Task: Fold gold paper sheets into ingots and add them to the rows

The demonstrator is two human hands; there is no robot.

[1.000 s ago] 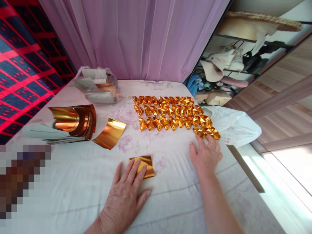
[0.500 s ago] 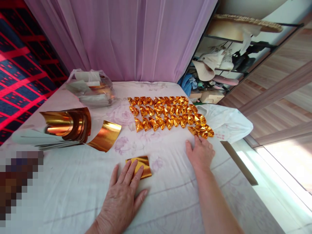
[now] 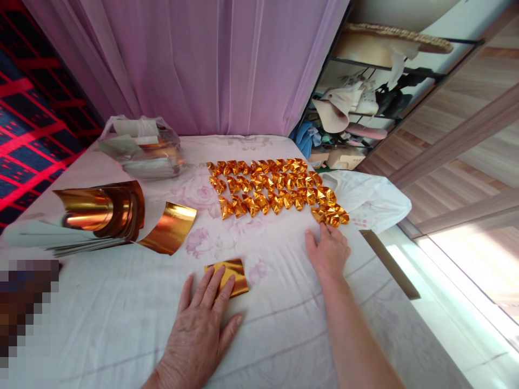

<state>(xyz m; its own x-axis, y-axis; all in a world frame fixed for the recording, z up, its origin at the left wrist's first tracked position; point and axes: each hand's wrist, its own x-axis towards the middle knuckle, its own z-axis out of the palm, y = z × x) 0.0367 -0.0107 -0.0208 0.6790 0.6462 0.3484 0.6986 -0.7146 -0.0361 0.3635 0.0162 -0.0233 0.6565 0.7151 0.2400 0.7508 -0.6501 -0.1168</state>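
Observation:
My left hand (image 3: pixel 200 324) lies flat on the white sheet, its fingertips pressing down a small folded gold foil sheet (image 3: pixel 233 273). My right hand (image 3: pixel 328 249) rests palm-down with fingers apart, the fingertips touching the nearest end of the rows of folded gold foil pieces (image 3: pixel 275 189). A loose curled gold sheet (image 3: pixel 168 228) lies to the left, beside a stack of curled gold sheets (image 3: pixel 97 210).
A flowered white sheet (image 3: pixel 284 324) covers the surface. A clear plastic bag of foil (image 3: pixel 140 147) sits at the back left, a white plastic bag (image 3: pixel 367 197) at the right edge. Purple curtain behind; cluttered shelves at the right.
The view has shifted slightly, so everything sits a little further left. My right hand has drawn back slightly from the gold pieces. The left hand stays on the folded sheet.

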